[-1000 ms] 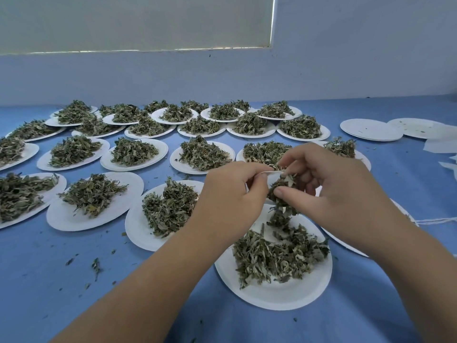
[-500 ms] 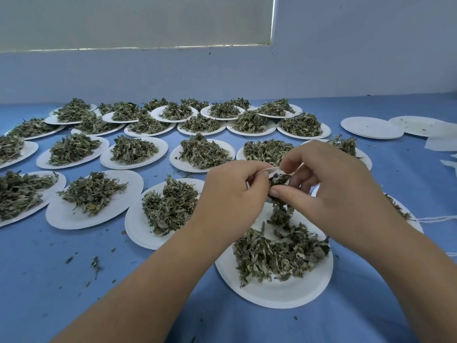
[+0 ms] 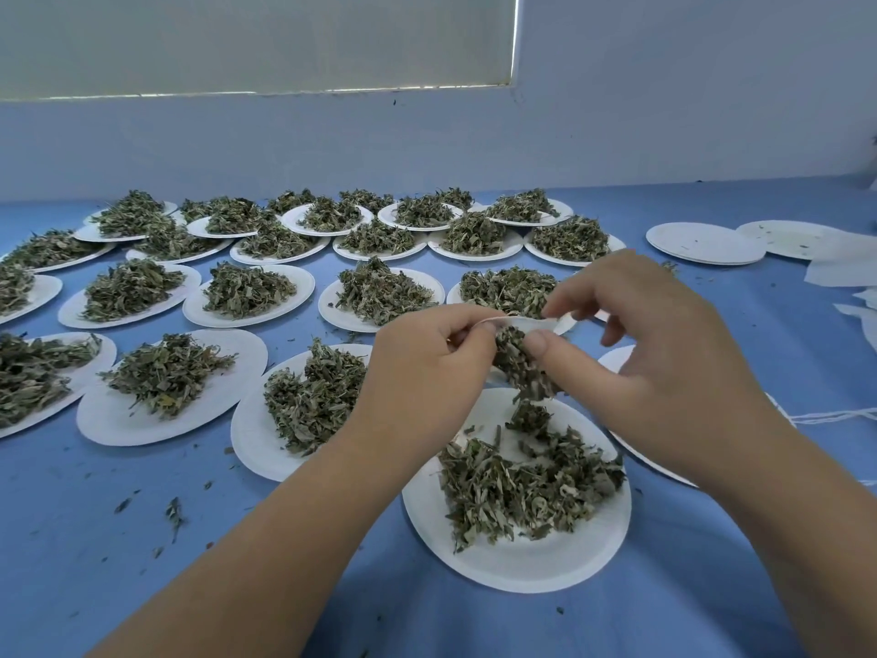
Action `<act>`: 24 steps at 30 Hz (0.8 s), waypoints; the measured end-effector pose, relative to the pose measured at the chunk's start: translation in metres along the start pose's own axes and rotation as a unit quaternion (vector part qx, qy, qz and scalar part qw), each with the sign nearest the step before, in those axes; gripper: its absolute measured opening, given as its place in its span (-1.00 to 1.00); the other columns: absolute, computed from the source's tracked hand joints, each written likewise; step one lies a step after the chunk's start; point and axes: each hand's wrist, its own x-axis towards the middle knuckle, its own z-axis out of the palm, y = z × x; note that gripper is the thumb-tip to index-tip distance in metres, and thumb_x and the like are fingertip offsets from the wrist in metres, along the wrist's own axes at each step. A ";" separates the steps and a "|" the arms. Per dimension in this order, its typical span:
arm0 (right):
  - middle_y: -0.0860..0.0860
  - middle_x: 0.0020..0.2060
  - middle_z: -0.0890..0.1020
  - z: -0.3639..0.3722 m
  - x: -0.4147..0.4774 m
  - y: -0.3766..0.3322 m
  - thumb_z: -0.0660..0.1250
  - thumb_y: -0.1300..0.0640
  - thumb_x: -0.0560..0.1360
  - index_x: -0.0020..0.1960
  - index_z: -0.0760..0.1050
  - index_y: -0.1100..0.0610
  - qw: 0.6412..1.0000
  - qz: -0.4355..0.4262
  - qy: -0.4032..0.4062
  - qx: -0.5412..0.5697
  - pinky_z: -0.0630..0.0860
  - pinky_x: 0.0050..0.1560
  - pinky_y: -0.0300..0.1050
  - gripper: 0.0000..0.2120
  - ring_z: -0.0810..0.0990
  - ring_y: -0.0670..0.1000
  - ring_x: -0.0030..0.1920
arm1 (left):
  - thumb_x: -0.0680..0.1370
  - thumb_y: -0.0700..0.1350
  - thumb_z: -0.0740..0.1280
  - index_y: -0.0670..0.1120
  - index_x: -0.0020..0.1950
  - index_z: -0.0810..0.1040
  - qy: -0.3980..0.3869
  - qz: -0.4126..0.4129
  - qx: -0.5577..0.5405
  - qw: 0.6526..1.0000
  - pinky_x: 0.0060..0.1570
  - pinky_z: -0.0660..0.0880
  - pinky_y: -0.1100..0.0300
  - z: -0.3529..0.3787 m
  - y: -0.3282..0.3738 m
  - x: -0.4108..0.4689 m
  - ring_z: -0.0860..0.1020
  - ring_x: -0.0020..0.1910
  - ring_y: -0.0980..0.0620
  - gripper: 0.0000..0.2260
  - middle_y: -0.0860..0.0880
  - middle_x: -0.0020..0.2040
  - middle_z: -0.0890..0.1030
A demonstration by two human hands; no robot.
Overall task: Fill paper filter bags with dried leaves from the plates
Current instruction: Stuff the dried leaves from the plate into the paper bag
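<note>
- Mid-frame, just above the nearest plate [image 3: 522, 569], a person's left hand [image 3: 427, 368] and right hand [image 3: 650, 353] work a paper filter bag [image 3: 534, 322].
- The left grip pinches the bag's white rim between thumb and fingertips. The right grip is narrow, thumb and forefinger closed on a clump of dried leaves [image 3: 522, 368] at the bag's mouth.
- Only the rim shows clearly. It runs left to right between the two hands, so the bag's long axis lies across the frame, and the mouth appears to face up toward the camera. The body of the bag hangs below, masked by leaves and fingers.
- Progress looks early: this bag seems partly loaded, and a loose heap remains on the plate beneath it.
- More than a dozen heaped plates [image 3: 133, 289] fill the left and centre of the blue surface [image 3: 95, 539] back to the wall, none of them visibly touched.
- At upper right, two bare plates [image 3: 702, 242] suggest a few portions are already bagged; flat filter papers [image 3: 840, 270] lie beside them, awaiting use.
</note>
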 end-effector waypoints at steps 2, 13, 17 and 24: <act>-0.26 -0.03 0.40 0.001 -0.001 0.001 0.36 -0.37 0.28 0.01 0.34 -0.17 0.998 0.049 -0.026 0.015 0.36 -0.12 -0.44 -0.55 0.47 -0.22 -0.06 | 0.57 -0.16 0.30 0.13 -0.11 0.66 0.015 -0.006 -0.011 1.000 -0.48 0.28 0.31 -0.002 0.001 0.002 0.36 -0.52 0.09 -0.78 -0.02 -0.41 0.58; -0.23 -0.03 0.44 0.017 -0.003 0.001 0.47 -0.10 0.23 -0.02 0.35 -0.23 0.990 0.099 -0.033 0.096 0.57 -0.05 -0.07 -0.59 0.57 -0.11 -0.09 | 0.59 -0.15 0.29 -0.01 -0.03 0.71 0.030 -0.032 -0.049 0.998 -0.51 0.23 0.41 -0.003 -0.001 0.004 0.31 -0.56 0.19 -0.81 0.15 -0.55 0.43; -0.17 -0.13 0.55 0.013 -0.003 0.002 0.53 0.07 0.31 -0.09 0.48 -0.18 0.988 0.088 0.019 0.122 0.57 -0.12 -0.05 -0.70 0.59 -0.05 -0.17 | 0.59 -0.17 0.28 -0.02 -0.02 0.70 0.025 -0.002 -0.020 0.999 -0.52 0.19 0.38 -0.002 -0.001 0.001 0.27 -0.57 0.16 -0.81 0.12 -0.54 0.39; -0.17 -0.21 0.59 0.010 -0.004 0.001 0.53 0.04 0.35 -0.09 0.52 -0.13 0.994 0.063 0.043 0.073 0.50 -0.21 -0.20 -0.77 0.58 -0.08 -0.26 | 0.58 -0.18 0.28 -0.02 0.03 0.70 0.021 0.044 0.032 0.998 -0.48 0.22 0.45 0.002 -0.002 -0.003 0.38 -0.53 0.21 -0.80 0.14 -0.47 0.46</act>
